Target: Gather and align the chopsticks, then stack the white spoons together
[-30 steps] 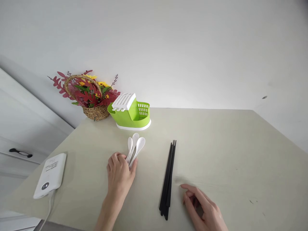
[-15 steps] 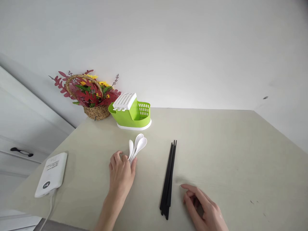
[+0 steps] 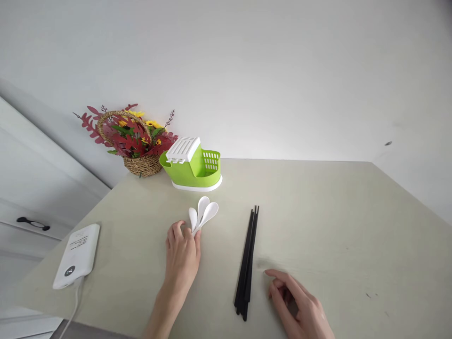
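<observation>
Head view. The left hand (image 3: 182,253) is closed around the handles of three white spoons (image 3: 202,214); the bowls fan out from the fingers toward the far side and appear lifted just clear of the table (image 3: 335,221), though contact cannot be ruled out. The spoons sit left of centre, between the hand and the green cutlery drainer (image 3: 192,165), which stands farther back near the wall with a white slotted lid over its left part and an open slotted compartment on its right.

The right hand (image 3: 300,308) rests on the table at the near right, fingers loosely curled and holding nothing. Just to its left lies a bundle of black chopsticks (image 3: 247,261), laid lengthwise from near to far, apart from both hands.

At the far left, a wicker basket (image 3: 139,162) of red and yellow artificial flowers stands just beside the drainer. At the near left edge of the table lies a white power bank (image 3: 76,255) with a cable (image 3: 72,310) running off the near edge. A drawer handle (image 3: 32,223) shows on the white cabinet beyond the table's left side.
</observation>
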### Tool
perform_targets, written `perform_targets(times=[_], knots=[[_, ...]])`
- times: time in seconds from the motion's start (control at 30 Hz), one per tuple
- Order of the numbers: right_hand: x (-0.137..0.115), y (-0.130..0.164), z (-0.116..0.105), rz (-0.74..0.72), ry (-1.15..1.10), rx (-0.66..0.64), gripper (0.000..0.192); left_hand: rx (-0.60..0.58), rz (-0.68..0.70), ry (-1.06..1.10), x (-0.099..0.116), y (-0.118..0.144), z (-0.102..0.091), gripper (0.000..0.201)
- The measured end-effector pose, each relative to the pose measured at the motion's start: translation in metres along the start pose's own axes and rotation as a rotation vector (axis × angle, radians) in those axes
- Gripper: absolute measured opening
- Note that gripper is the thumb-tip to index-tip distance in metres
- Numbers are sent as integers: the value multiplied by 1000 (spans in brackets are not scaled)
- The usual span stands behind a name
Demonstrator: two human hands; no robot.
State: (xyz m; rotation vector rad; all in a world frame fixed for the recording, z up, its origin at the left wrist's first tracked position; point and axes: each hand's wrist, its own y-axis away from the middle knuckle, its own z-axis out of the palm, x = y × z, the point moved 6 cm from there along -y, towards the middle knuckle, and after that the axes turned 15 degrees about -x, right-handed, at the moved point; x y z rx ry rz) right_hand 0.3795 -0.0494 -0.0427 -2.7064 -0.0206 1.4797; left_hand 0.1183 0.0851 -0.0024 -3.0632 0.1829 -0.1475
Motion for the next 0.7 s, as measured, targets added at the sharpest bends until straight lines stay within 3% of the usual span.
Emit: perform_targets(times=[0.23,0.53,0.7], knots=[[1,0,-1,-23,-9,-10,34,74,138,69,32,7,-8,30],[2,5,-3,-21,-83,-7,32,103,334,193,119,17,-18,15],[26,25,-31,71,-68,57,34,77,424,168,166,30,-12,12]])
